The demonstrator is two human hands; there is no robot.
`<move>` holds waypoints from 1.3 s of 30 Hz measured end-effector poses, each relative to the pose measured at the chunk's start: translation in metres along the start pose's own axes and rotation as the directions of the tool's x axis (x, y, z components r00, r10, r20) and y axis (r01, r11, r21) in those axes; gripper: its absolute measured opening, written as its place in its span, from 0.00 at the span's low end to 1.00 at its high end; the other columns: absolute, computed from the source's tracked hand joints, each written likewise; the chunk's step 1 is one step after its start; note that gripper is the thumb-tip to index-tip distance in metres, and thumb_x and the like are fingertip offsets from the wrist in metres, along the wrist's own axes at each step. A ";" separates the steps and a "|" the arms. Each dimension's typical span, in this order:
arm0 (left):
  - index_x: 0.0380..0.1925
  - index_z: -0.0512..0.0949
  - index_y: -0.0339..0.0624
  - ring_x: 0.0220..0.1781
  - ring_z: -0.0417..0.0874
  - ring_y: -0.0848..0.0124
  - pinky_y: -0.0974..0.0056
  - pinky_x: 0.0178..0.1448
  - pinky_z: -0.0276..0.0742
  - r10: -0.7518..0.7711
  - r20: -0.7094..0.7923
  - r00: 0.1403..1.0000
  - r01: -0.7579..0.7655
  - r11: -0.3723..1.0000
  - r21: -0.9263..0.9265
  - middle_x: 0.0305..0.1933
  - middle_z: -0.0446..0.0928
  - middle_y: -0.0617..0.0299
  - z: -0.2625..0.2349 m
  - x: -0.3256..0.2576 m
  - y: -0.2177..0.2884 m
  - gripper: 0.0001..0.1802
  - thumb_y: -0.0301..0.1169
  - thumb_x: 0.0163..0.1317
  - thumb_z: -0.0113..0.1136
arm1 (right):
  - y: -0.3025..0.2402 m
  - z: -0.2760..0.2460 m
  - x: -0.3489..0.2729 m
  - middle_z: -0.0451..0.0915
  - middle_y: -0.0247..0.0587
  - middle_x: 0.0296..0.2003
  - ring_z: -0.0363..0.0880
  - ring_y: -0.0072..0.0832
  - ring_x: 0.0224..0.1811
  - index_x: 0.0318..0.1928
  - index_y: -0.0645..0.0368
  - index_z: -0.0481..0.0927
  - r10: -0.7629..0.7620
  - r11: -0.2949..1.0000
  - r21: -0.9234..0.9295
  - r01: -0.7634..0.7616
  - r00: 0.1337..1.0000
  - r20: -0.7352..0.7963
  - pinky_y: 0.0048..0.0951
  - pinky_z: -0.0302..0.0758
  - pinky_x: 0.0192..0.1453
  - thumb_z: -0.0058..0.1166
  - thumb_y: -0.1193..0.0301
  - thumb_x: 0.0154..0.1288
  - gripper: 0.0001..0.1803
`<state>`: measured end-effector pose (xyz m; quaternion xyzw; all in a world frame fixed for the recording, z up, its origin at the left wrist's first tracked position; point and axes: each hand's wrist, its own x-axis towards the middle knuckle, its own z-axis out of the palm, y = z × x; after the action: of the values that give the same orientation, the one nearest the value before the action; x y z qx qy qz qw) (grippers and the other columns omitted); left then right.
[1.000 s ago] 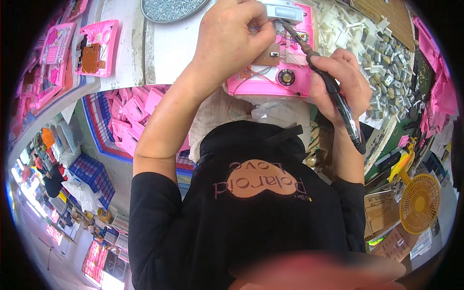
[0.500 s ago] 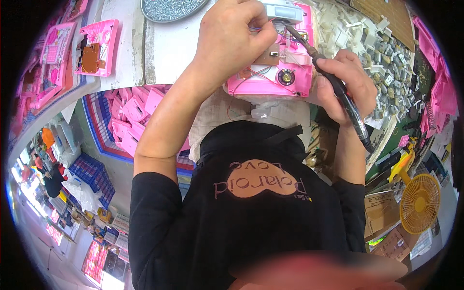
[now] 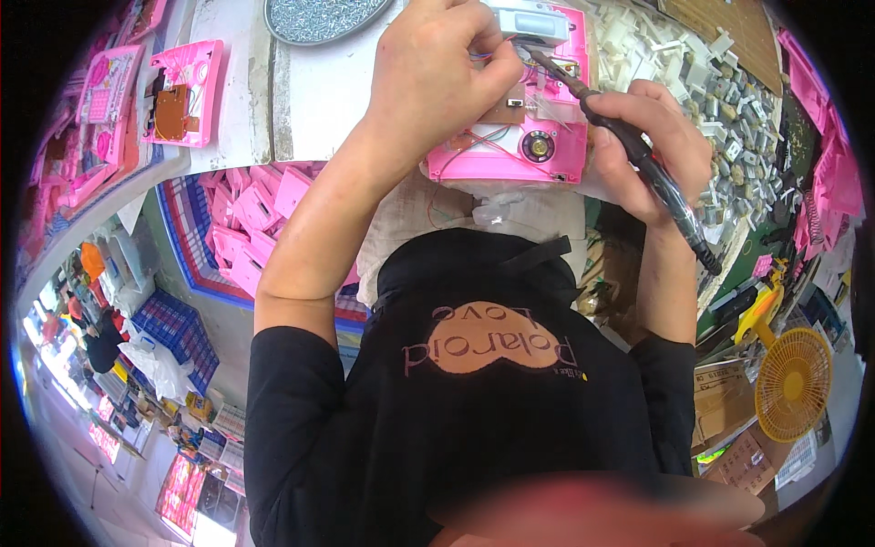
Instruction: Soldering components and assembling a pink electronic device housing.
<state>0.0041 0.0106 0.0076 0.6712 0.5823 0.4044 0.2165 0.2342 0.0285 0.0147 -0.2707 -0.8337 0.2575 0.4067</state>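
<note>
A pink plastic housing (image 3: 570, 150) lies open-side up at the work table's near edge, with a round speaker (image 3: 538, 146), a brown circuit board (image 3: 504, 110) and loose thin wires inside. My left hand (image 3: 437, 68) reaches over its left side, thumb and forefinger pinched; thin coloured wires (image 3: 479, 56) show between them. In my right hand (image 3: 652, 146) is a soldering iron (image 3: 652, 169) with a black handle, held like a pen. Its metal tip points into the housing close to my left fingertips, beside a pale grey block (image 3: 530, 25). Exactly what the tip touches is too small to tell.
A round dish of small screws (image 3: 324, 18) stands at the far left. Another pink housing (image 3: 187, 96) lies further left. White plastic parts (image 3: 629, 55) and small metal parts (image 3: 729, 137) are heaped at right. Below the table sits a blue crate (image 3: 187, 242) of pink parts; a yellow fan (image 3: 793, 383) is lower right.
The soldering iron's tip has shifted slightly left, toward my left fingertips, and its handle end has swung a little right and up. My left hand stays nearly still.
</note>
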 end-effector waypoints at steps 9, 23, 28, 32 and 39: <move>0.22 0.75 0.35 0.26 0.76 0.65 0.63 0.31 0.74 0.000 -0.027 1.000 0.000 1.000 0.016 0.32 0.71 0.55 0.003 -0.002 0.000 0.08 0.22 0.51 0.67 | 0.004 0.005 0.004 0.86 0.40 0.30 0.75 0.32 0.22 0.40 0.63 0.88 -0.021 1.000 0.016 0.021 1.000 -0.014 0.32 0.78 0.41 0.66 0.81 0.49 0.14; 0.23 0.74 0.35 0.24 0.74 0.66 0.63 0.29 0.72 0.050 -0.087 0.995 -0.050 0.999 -0.002 0.31 0.70 0.56 0.012 -0.005 -0.010 0.08 0.21 0.51 0.67 | 0.002 0.006 0.003 0.84 0.39 0.28 0.74 0.34 0.22 0.40 0.62 0.88 -0.008 1.000 -0.015 0.007 0.999 -0.039 0.32 0.78 0.39 0.66 0.80 0.49 0.14; 0.23 0.74 0.35 0.24 0.74 0.66 0.63 0.29 0.72 0.050 -0.105 0.993 -0.048 0.999 0.014 0.31 0.70 0.56 0.013 -0.005 -0.010 0.08 0.21 0.51 0.66 | -0.003 0.004 0.002 0.85 0.39 0.28 0.76 0.36 0.24 0.40 0.60 0.89 0.040 0.999 -0.021 -0.041 0.998 -0.039 0.34 0.79 0.40 0.66 0.78 0.49 0.15; 0.23 0.74 0.35 0.25 0.74 0.65 0.62 0.30 0.72 0.042 -0.101 0.994 -0.041 0.999 0.017 0.31 0.70 0.55 0.013 -0.005 -0.008 0.08 0.21 0.50 0.66 | -0.003 0.002 0.003 0.85 0.39 0.29 0.78 0.36 0.25 0.41 0.60 0.89 0.022 0.998 -0.065 -0.023 0.999 -0.025 0.33 0.80 0.39 0.66 0.78 0.48 0.15; 0.23 0.74 0.34 0.27 0.74 0.61 0.60 0.31 0.71 0.115 -0.125 0.985 -0.108 0.992 0.061 0.31 0.70 0.54 0.014 -0.004 -0.011 0.08 0.20 0.50 0.65 | -0.008 -0.010 -0.004 0.87 0.41 0.31 0.78 0.38 0.25 0.41 0.63 0.88 -0.041 0.999 -0.034 0.040 0.998 -0.048 0.35 0.79 0.39 0.66 0.78 0.49 0.15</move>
<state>0.0086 0.0116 -0.0104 0.6809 0.5673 0.4423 0.1375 0.2423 0.0221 0.0228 -0.2666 -0.8331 0.2287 0.4272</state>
